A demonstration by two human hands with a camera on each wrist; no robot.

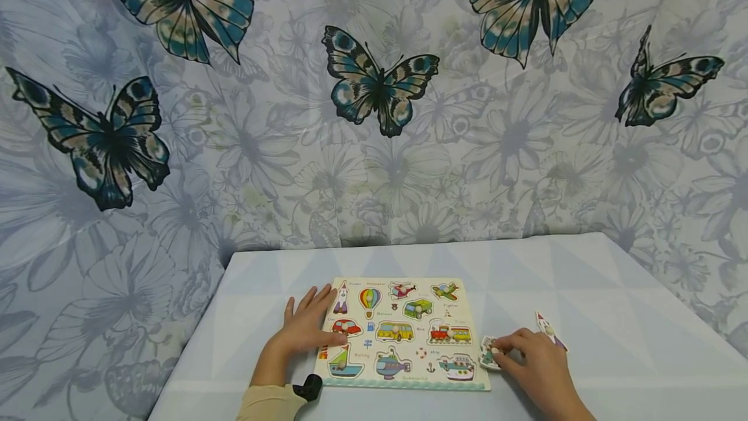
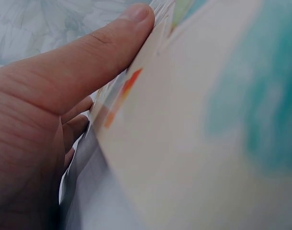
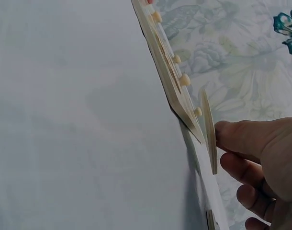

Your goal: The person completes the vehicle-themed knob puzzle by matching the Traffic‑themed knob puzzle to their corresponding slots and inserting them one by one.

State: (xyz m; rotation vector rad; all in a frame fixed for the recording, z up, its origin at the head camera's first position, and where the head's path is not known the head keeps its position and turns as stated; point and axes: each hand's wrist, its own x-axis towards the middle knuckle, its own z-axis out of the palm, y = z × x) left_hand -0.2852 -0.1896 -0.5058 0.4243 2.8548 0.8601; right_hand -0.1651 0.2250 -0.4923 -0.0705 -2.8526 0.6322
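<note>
A wooden knob puzzle board [image 1: 403, 349] with vehicle pictures lies on the table. My left hand [image 1: 306, 327] rests at its left edge, the thumb [image 2: 103, 52] lying straight over the board and the other fingers spread beside the edge. At the board's right side, my right hand [image 1: 534, 359] pinches a small puzzle piece [image 1: 488, 353] between thumb and fingertips. This piece is white-edged with green parts; fingers cover some of its picture. Edge-on in the right wrist view, the held piece [image 3: 210, 136] is tilted close to the board's edge. Behind the right hand lies a rocket-shaped piece [image 1: 548, 329].
A white table [image 1: 234, 317] with pale triangles carries everything. Behind it hangs a flowered cloth with butterflies [image 1: 382, 83]. Small round knobs [image 3: 185, 79] stand up from the board. A black strap [image 1: 308, 388] sits at the left wrist.
</note>
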